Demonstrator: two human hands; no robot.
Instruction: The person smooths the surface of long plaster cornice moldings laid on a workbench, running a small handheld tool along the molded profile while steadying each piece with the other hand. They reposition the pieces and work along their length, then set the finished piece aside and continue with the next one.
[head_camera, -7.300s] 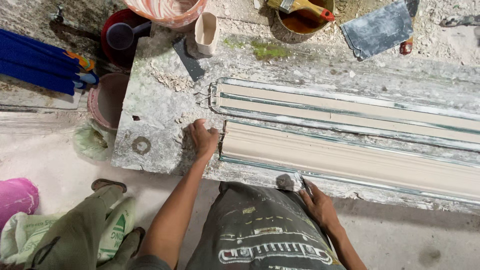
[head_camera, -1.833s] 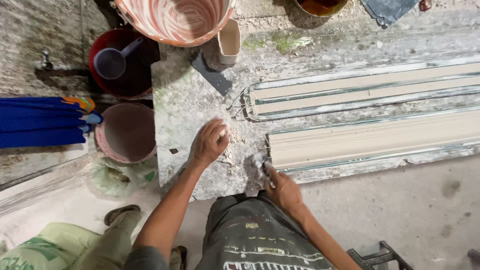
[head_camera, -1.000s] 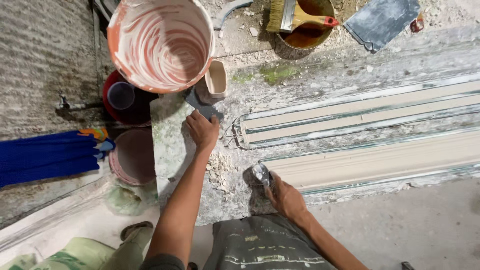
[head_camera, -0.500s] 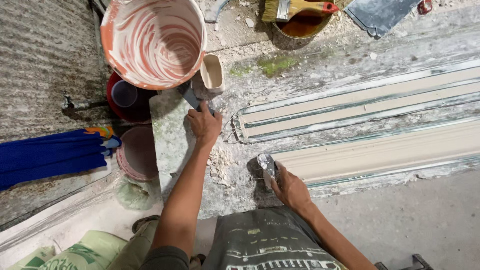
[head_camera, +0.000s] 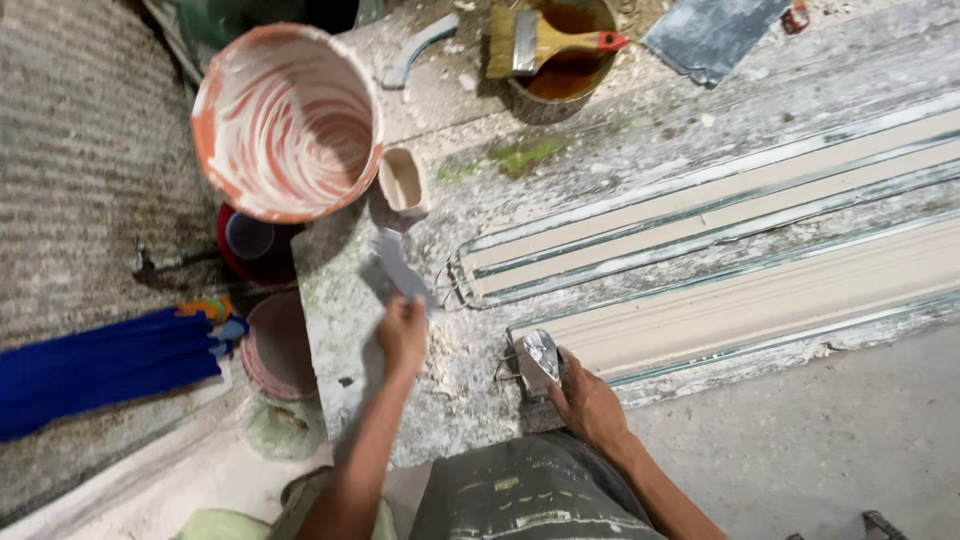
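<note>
My left hand (head_camera: 402, 335) fingers grip the scraper (head_camera: 393, 268); right hand (head_camera: 588, 402) holds the small trowel (head_camera: 541, 357) (plaster-caked). I'd keep both blades flat on the surface (head_camera: 560, 190).

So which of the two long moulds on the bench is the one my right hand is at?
The nearer, wider mould: your right hand holds a small metal scraper at its left end. The narrower mould lies further back, untouched.

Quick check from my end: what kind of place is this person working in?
Most likely a plaster-casting workshop. Long moulding forms filled with pale cast material lie on a plaster-crusted bench, a plaster-smeared bucket stands at its end, and a paintbrush rests across a bowl of brown liquid.
</note>
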